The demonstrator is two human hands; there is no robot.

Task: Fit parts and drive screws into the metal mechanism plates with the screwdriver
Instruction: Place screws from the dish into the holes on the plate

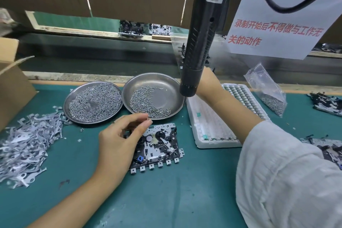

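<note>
My left hand [120,140] hovers over the near rim of the right-hand steel dish [166,87], thumb and forefinger pinched narrow on what looks like a single small screw [148,119]; it is tiny, so I take that as likely rather than certain. The mechanism plate [157,146] lies flat on the green surface [166,200] directly beneath and just right of that hand, with its row of small tabs toward me.

My right hand [205,83] is mostly hidden behind the hanging electric screwdriver [201,39], so I cannot tell whether its grip is around the barrel or only beside it.

The risks, as I judge them:
- A screw this small held only at the fingertips could slip and fall into the plate's levers and gears, where it would be hard to find and might jam the mechanism.
- If the screwdriver tip comes down while the screw sits tilted in its hole, it could cross-thread or skate off onto the black plastic parts.
- The plate is not clamped; with neither hand pressing it down, driving torque could spin or shift it on the surface.
- The hanging driver swings close to the dish rim and the white foam tray [212,126]; a knock could scatter screws.
</note>
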